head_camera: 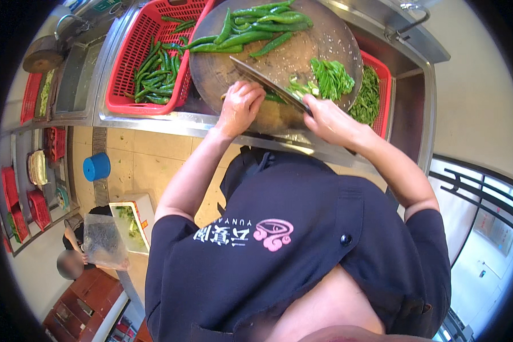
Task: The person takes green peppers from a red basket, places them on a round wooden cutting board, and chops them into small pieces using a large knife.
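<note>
My right hand (331, 119) grips the handle of a cleaver (268, 80), whose blade points up and to the left across a round wooden chopping block (216, 79). With curled fingers, my left hand (240, 107) holds down a green chili pepper (275, 98), partly hidden by the hand and blade. Beyond the blade lie a few cut pepper pieces (297, 86) and a heap of sliced green pepper (332, 79). A pile of whole green peppers (260, 28) rests on the far side of the block. Pale seeds are scattered over the wood.
Left of the block, a red plastic basket (177, 96) holds whole peppers. To the right, another red basket (384, 96) contains cut greens. A metal sink (79, 81) is farther left. Behind, a person (75, 239) handles a clear plastic bag (104, 241) beside a white box (143, 213).
</note>
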Available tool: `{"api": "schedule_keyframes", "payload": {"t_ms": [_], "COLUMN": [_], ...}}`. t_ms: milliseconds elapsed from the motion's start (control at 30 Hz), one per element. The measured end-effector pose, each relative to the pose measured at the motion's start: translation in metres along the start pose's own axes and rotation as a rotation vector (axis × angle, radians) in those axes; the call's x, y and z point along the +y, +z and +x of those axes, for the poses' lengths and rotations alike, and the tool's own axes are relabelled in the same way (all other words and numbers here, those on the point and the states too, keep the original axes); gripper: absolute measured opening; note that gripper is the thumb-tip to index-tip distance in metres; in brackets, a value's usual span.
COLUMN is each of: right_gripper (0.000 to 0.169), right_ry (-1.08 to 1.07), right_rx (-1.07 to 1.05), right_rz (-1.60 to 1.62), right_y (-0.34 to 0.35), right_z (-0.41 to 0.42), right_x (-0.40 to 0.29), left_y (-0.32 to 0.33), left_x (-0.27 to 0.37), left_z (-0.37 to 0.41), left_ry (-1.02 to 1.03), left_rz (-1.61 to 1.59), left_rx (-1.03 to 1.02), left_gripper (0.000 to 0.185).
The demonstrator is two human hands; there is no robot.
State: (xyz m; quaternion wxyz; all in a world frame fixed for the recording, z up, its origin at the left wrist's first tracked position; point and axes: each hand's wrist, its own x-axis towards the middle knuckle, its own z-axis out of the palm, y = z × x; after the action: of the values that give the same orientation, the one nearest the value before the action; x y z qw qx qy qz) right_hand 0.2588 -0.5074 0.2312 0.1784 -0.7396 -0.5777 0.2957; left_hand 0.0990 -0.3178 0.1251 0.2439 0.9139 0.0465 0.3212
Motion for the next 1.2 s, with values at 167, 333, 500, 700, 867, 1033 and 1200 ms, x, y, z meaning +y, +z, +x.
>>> {"api": "schedule_keyframes", "payload": {"t_ms": [167, 333, 500, 700, 867, 1033, 1200], "right_gripper": [0.022, 0.023, 0.023, 0.019, 0.022, 0.022, 0.022], "right_ry": [0.031, -0.006, 0.019, 0.035, -0.004, -0.035, -0.009], "right_rx": [-0.002, -0.044, -0.041, -0.074, -0.013, -0.054, -0.065], "right_rz": [0.008, 0.006, -0.009, 0.014, -0.023, -0.005, 0.007], "right_y": [0.017, -0.005, 0.015, -0.012, 0.015, 0.002, 0.017], "right_z": [0.008, 0.001, 0.011, -0.002, 0.016, 0.005, 0.024], "right_x": [0.006, -0.010, 0.000, -0.021, -0.008, -0.013, -0.006], "left_y": [-0.001, -0.005, -0.007, -0.010, -0.010, -0.013, -0.012], "left_x": [-0.003, -0.008, -0.006, -0.010, -0.007, -0.009, -0.012], "left_z": [0.006, -0.003, 0.000, -0.008, -0.005, -0.008, -0.008], "left_ry": [0.012, -0.049, 0.011, 0.011, -0.001, -0.039, -0.015], "left_rz": [-0.025, -0.069, 0.032, 0.034, 0.006, 0.002, 0.012], "left_rx": [0.010, -0.005, -0.006, 0.005, 0.018, 0.028, 0.034], "left_gripper": [0.013, 0.013, 0.014, 0.014, 0.014, 0.014, 0.014]}}
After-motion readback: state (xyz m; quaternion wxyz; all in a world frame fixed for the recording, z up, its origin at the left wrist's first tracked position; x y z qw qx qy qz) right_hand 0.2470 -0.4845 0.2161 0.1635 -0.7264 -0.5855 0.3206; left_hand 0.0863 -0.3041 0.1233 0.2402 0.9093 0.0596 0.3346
